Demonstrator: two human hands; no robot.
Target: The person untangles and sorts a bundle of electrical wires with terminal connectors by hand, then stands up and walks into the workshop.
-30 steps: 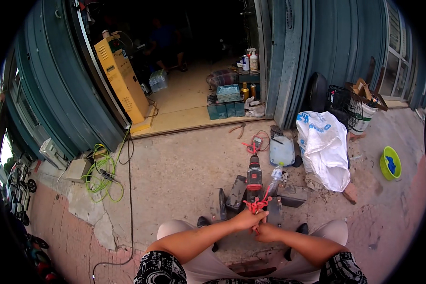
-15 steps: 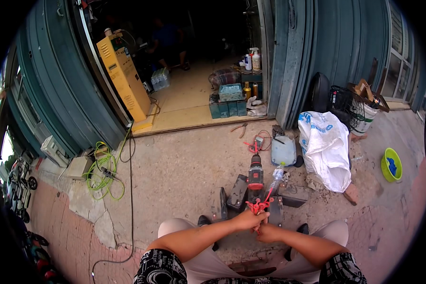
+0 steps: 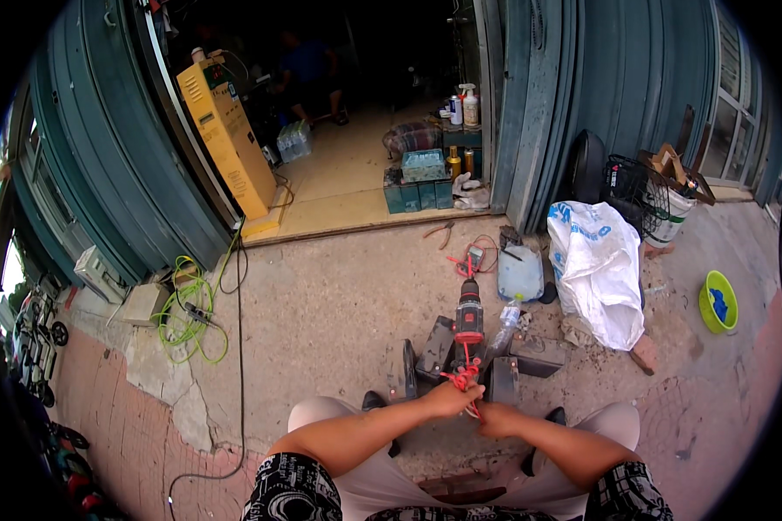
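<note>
Between my knees, my left hand [image 3: 452, 398] is closed around a small bundle of red wire [image 3: 463, 379], whose loops stick out above the fingers. My right hand [image 3: 499, 418] is closed just beside it, at the lower end of the wire; its fingertips are partly hidden. A red and black cordless drill [image 3: 468, 317] is on the ground just beyond the bundle. Around it are dark block-shaped battery packs [image 3: 435, 349], one more dark block [image 3: 537, 356] to the right, and a clear plastic bottle [image 3: 506, 323] with a green cap.
Farther off are a multimeter [image 3: 473, 260] with red leads, pliers [image 3: 444, 233] and a pale blue jug [image 3: 520, 274]. On the right are a white sack [image 3: 595, 273] and a green basin [image 3: 711, 313]. A green cable coil [image 3: 187, 313] and black cable [image 3: 241, 365] lie left. A person [image 3: 308, 69] sits inside the doorway.
The red wire bundle and my left hand have shifted slightly left and down. My right hand has moved a little right, and a strand that pointed at the bottle now stands in front of the drill.
</note>
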